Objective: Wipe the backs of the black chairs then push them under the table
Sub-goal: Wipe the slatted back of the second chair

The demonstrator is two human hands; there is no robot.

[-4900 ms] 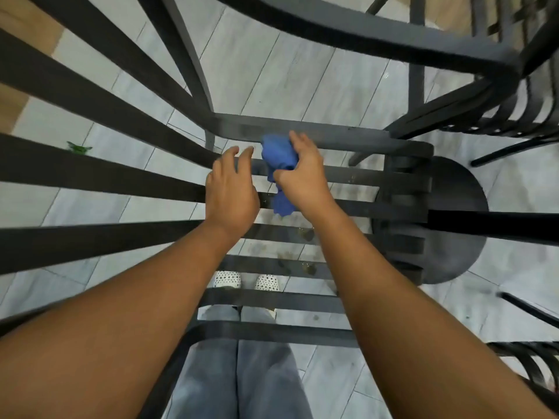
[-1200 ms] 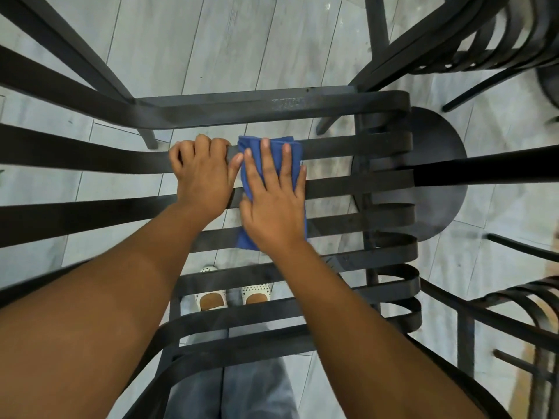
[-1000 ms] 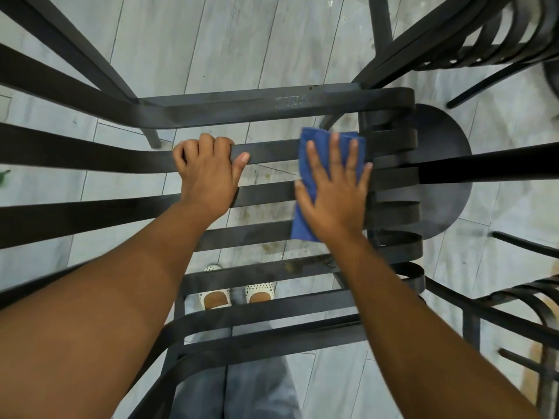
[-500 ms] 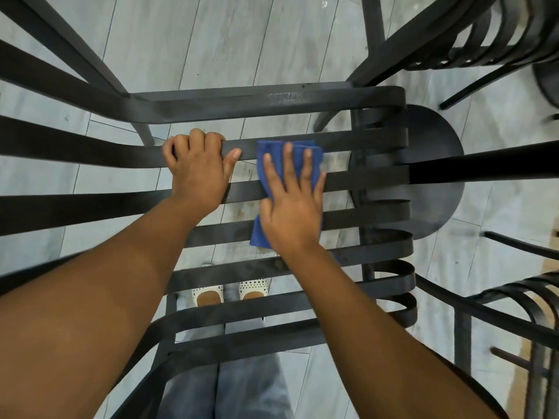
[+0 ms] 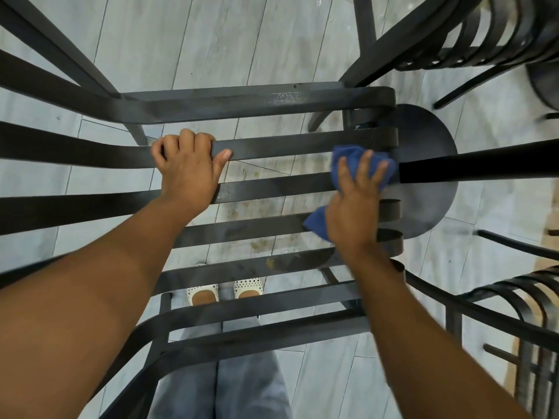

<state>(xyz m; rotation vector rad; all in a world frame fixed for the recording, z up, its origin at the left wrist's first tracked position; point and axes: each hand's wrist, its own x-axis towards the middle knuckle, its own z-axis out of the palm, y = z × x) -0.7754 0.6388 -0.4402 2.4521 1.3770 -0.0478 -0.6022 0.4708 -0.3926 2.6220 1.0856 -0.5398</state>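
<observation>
I look straight down through the slatted back of a black metal chair (image 5: 266, 101). My left hand (image 5: 189, 169) grips one of its upper slats, fingers curled over the top and thumb along the front. My right hand (image 5: 354, 207) presses a blue cloth (image 5: 341, 164) flat against the slats at the chair back's right end, fingers spread over it. The cloth bunches above my fingertips and a corner sticks out below my palm.
A round black table base (image 5: 429, 189) and its dark pole (image 5: 484, 161) sit on the grey tiled floor just right of the chair. More black slatted chairs stand at the top right (image 5: 484, 34) and bottom right (image 5: 514, 300). My feet show below the slats.
My right hand has slid the blue cloth rightward along the slats to the chair back's right end. The left hand keeps its grip on the upper slat.
</observation>
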